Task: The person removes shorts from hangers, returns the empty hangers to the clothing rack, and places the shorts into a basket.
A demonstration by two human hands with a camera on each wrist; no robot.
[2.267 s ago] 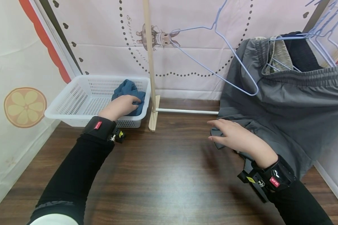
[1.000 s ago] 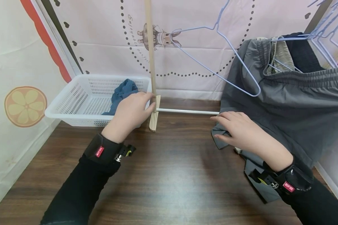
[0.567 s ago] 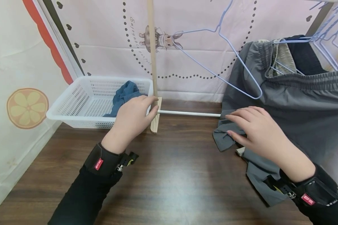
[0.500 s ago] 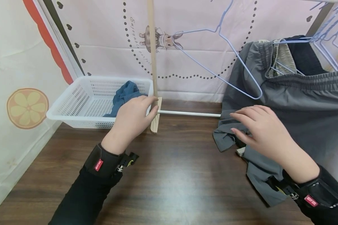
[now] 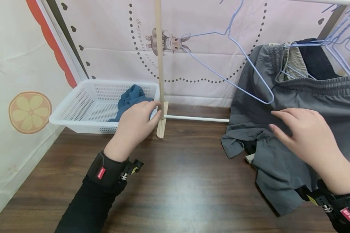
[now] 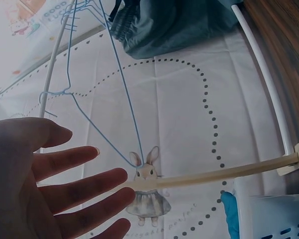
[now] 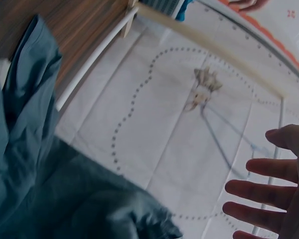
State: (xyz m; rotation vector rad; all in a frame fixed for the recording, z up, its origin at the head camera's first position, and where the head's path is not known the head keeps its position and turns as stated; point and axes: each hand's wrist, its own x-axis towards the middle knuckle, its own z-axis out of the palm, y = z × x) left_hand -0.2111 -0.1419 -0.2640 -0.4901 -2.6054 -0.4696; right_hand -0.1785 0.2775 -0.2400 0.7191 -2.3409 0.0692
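In the head view my left hand (image 5: pixel 135 124) hovers over the right end of a white basket (image 5: pixel 67 121), its fingers near a wooden post (image 5: pixel 159 58). A crumpled blue cloth (image 5: pixel 131 97) lies in the basket, partly behind that hand. My right hand (image 5: pixel 312 139) is in front of grey shorts (image 5: pixel 283 181) hanging at the right, fingers apart and holding nothing. The left wrist view shows the left hand (image 6: pixel 74 189) with spread fingers and nothing in them. Spread fingers also show on the right hand (image 7: pixel 274 189) in the right wrist view.
An unloaded blue hanger (image 5: pixel 250 64) hangs between the post and the shorts. More hangers (image 5: pixel 335 38) crowd together at the upper right. A white bar (image 5: pixel 196 118) runs low from the post's foot. Behind stands a pink cloth backdrop (image 5: pixel 207 64) with a rabbit print.
My left hand has let go of the blue cloth and shifted right to the basket's end, beside the post. My right hand has moved right across the grey shorts.
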